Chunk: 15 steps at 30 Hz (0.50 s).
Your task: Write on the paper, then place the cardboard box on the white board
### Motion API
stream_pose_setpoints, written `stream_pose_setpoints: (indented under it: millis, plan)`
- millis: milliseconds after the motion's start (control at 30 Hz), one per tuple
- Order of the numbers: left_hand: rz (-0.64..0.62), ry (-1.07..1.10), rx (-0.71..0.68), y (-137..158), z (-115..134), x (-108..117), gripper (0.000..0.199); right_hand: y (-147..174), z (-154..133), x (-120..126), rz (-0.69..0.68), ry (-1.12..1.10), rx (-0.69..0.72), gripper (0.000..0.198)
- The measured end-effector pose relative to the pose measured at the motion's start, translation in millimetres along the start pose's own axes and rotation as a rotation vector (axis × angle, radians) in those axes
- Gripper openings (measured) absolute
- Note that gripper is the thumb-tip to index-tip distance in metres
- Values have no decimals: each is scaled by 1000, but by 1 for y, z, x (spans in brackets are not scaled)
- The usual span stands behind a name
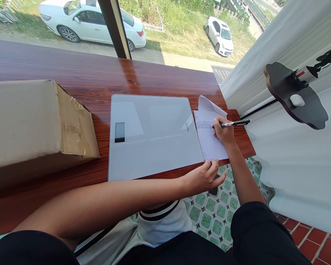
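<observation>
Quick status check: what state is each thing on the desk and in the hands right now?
Pen: held in the right hand, tip on the paper.
Paper: flat on the desk, top sheet curled back.
Left hand: pressing the paper's near edge.
Scale: flat, nothing on it; its display looks dark.
Cardboard box: closed, taped.

box: brown cardboard box (35, 123), left on the tabletop (99, 79)
scale: white glass scale (151, 136), middle
outside: two white cars (91, 22)
right: curtain (287, 44)
</observation>
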State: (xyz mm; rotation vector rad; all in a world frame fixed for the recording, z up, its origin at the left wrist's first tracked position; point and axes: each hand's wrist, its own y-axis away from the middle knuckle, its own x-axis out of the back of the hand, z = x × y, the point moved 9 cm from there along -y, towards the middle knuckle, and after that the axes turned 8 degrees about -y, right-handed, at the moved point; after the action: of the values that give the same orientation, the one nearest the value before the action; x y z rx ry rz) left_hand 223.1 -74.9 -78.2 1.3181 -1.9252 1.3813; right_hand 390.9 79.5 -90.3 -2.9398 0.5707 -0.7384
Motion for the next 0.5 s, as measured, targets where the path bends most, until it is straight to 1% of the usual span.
stream_pose_setpoints:
  millis: [100, 300, 433, 500]
  plan:
    - [16, -18, 8, 0, -1, 2, 41, 1, 3, 2, 28, -33, -40, 34]
    - [12, -12, 6, 1, 0, 1, 41, -1, -1, 0, 3, 9, 15, 33]
    - [7, 2, 2, 1, 0, 0, 41, -1, 2, -1, -6, -15, -5, 33]
    - [-7, 21, -4, 1, 0, -1, 42, -1, 1, 4, 48, -39, 7, 34]
